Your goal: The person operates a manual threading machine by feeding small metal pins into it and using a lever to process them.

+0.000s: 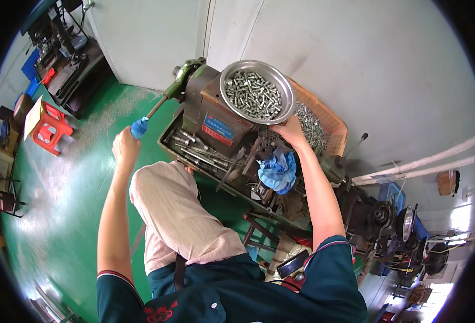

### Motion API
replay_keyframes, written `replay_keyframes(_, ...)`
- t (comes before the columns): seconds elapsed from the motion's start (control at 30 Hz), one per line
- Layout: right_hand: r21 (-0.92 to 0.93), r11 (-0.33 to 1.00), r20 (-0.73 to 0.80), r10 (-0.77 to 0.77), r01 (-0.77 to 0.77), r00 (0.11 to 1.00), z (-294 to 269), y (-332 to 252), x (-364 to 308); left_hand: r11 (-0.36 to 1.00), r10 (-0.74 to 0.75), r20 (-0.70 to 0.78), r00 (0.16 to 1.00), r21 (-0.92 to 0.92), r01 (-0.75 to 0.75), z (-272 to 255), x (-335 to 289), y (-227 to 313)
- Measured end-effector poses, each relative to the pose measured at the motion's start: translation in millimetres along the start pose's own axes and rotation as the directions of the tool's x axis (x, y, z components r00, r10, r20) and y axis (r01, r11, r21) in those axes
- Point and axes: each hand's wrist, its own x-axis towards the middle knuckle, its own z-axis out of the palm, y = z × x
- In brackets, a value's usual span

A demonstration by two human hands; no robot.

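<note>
My left hand (125, 146) is closed round the end of a machine lever (156, 107), just below the blue wrapping (139, 128) on its handle. The lever runs up to the green-and-grey head of a small bench machine (198, 97). On top of the machine sits a round metal bowl (288, 91) heaped with short metal pins (252, 96). Right below the bowl's near rim, my right hand (290, 132) is at the machine's working end with its fingers curled in. Its fingertips are partly hidden, and whatever they pinch is too small to make out.
Behind my right hand stands an orange basket (334, 121) of small metal parts. A blue cloth (278, 172) lies on the machine bed, beside a tray of metal rods (194, 151). A red stool (51, 129) stands at left; more machines (380, 215) line the right.
</note>
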Motion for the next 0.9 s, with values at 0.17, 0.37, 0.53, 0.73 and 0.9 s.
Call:
replay_keyframes(0.17, -0.163, 0.986, -0.027, -0.049, 0.044, 0.998, 2, -15, -7, 1.000, -0.018, 0.001, 1.000, -0.008, 0.018, -1, -15, 16)
replay_keyframes(0.37, -0.484, 0.875, -0.117, -0.036, -0.025, 0.992, -24, -27, -15, 1.000, -0.013, 0.010, 1.000, -0.028, 0.013, 0, -16, 14)
replay_keyframes(0.53, -0.766, 0.612, -0.198, -0.516, 0.197, 0.834, -31, -52, -30, 0.999, -0.020, 0.002, 1.000, -0.033, 0.020, -3, -16, 16)
replay_keyframes(0.73, -0.837, 0.449, -0.128, -0.716, 0.312, 0.686, -26, -83, -51, 0.999, -0.010, -0.024, 1.000, -0.038, 0.009, -1, -17, 15)
replay_keyframes(0.9, -0.846, 0.411, -0.102, -0.750, 0.340, 0.654, -25, -92, -58, 0.999, -0.001, -0.007, 1.000, -0.035, 0.000, -2, -16, 16)
